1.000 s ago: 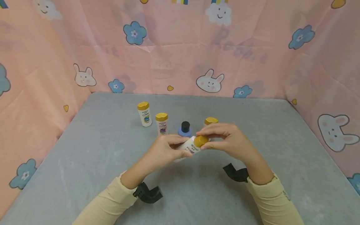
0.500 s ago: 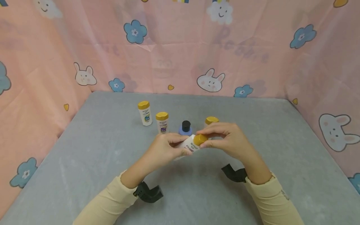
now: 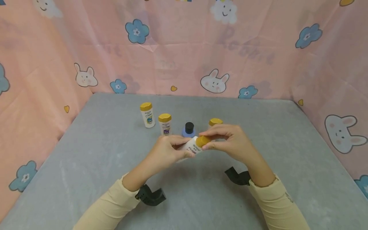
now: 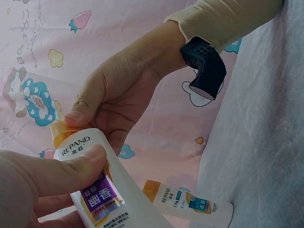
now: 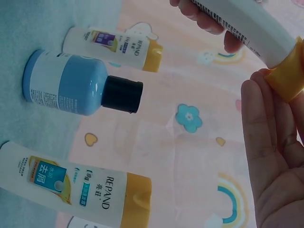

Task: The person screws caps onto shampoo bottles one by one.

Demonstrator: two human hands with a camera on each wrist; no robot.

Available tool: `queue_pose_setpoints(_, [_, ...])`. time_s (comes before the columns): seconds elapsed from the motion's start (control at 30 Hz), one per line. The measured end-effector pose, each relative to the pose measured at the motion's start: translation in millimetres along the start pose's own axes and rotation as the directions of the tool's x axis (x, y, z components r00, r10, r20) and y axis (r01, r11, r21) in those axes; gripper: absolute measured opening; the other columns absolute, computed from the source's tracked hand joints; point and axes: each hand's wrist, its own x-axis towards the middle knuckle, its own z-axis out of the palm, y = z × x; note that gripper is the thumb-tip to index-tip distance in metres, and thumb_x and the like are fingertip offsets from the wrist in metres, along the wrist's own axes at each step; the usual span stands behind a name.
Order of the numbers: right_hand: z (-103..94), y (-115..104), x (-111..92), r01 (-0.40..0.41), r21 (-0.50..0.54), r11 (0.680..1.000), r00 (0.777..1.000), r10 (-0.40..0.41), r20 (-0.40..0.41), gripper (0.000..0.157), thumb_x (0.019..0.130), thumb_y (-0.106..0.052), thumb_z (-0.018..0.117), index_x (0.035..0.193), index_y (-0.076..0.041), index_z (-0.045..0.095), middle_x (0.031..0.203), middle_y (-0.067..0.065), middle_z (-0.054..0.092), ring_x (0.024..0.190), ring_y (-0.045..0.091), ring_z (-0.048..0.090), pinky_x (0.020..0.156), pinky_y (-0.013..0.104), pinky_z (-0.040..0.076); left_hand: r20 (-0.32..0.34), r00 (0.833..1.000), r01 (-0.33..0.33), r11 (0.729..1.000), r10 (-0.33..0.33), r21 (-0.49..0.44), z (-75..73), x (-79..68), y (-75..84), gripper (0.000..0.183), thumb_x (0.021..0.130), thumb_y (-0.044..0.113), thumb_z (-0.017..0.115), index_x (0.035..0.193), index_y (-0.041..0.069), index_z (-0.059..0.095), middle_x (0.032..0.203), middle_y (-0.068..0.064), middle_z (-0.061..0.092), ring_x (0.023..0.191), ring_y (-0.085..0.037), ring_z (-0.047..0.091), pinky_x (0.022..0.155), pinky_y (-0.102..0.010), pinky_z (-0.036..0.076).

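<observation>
A white shampoo bottle (image 3: 190, 146) with a gold cap (image 3: 202, 141) is held tilted above the table, its cap end up and to the right. My left hand (image 3: 165, 152) grips the bottle body, thumb across the front by a purple label (image 4: 100, 194). The gold cap is pinched between the thumb and fingers of my right hand (image 3: 231, 140). In the left wrist view the cap sits on the bottle's neck. The lower end of the bottle is partly hidden by my left hand.
Behind my hands stand two white gold-capped bottles (image 3: 148, 117) on the left, a blue bottle (image 5: 78, 83) with a black cap (image 3: 189, 127), and another white bottle (image 5: 71, 183) partly hidden by my right hand. Pink printed cloth (image 3: 172, 57) encloses the grey table (image 3: 86, 143).
My right hand and the bottle's capped end have shifted slightly left. Both hands keep their grips, and the standing bottles are in the same places.
</observation>
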Motion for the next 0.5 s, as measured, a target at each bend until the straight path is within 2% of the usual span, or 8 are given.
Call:
queue_pose_setpoints(0.23, [2.3, -0.6, 0.9, -0.033, -0.013, 0.999, 0.999, 0.032, -0.014, 0.028, 0.077, -0.004, 0.082, 0.105, 0.0, 0.076, 0.1, 0.014, 0.076, 0.087, 0.004, 0.068, 0.073, 0.024, 0.06, -0.014, 1.0, 0.022, 0.999, -0.022, 0.025, -0.2, -0.8, 1.5, 0.039, 0.079, 0.019, 0.084, 0.116, 0.007, 0.075, 0.103, -0.006, 0.075, 0.084, -0.012, 0.065, 0.073, -0.022, 0.057])
queue_pose_setpoints(0.5, [3.1, 1.0, 1.5, -0.036, 0.003, 0.999, 0.999, 0.036, -0.012, 0.028, 0.077, -0.003, 0.082, 0.105, 0.002, 0.076, 0.1, 0.015, 0.075, 0.086, 0.005, 0.068, 0.072, 0.026, 0.061, -0.015, 1.0, 0.011, 0.999, -0.01, 0.034, -0.6, 0.4, 0.0, 0.038, 0.079, 0.018, 0.084, 0.115, 0.007, 0.075, 0.102, -0.007, 0.075, 0.083, -0.012, 0.065, 0.072, -0.022, 0.057])
